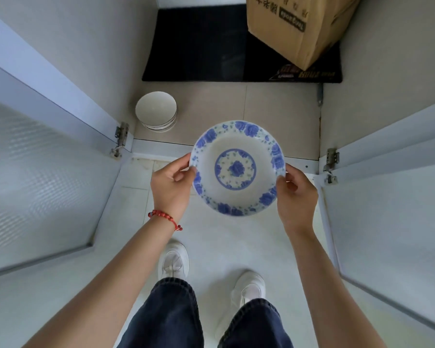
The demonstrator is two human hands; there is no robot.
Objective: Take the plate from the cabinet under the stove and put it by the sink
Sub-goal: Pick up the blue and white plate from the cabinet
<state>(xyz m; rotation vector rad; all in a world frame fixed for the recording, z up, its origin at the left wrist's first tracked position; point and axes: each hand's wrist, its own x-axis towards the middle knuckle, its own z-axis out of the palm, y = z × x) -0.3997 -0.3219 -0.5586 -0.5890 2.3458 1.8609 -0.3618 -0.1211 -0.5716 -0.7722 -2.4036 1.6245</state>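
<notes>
At centre frame, both hands hold the plate (237,168) by its rim, face up and roughly level, above the sill of the open cabinet (274,114). Left hand (172,183) — thumb on top of the rim at the plate's 9 o'clock, fingers curled beneath, pinching the edge. Right hand (296,197) grips likewise at about 3 to 4 o'clock, thumb over the rim, fingers under. A red bead bracelet (164,217) sits on the left wrist.

Plate: white with a blue floral band round the rim and a blue ringed medallion in the well. It touches nothing but the two hands.

Outward from the plate: at 11 o'clock, a short stack of white bowls (157,112) stands on the beige cabinet floor, near the left wall. At 12 o'clock, further back, a black mat (199,46) covers the rear floor; a cardboard box (296,26) rests on its right part, tilted in view.

Both cabinet doors stand wide — left door (35,172) at 9 o'clock, right door (392,209) at 3 o'clock, frosted panels, metal hinges visible at each jamb.

At 6 o'clock: pale tiled kitchen floor (224,242), white shoes (174,261), dark trouser legs.
</notes>
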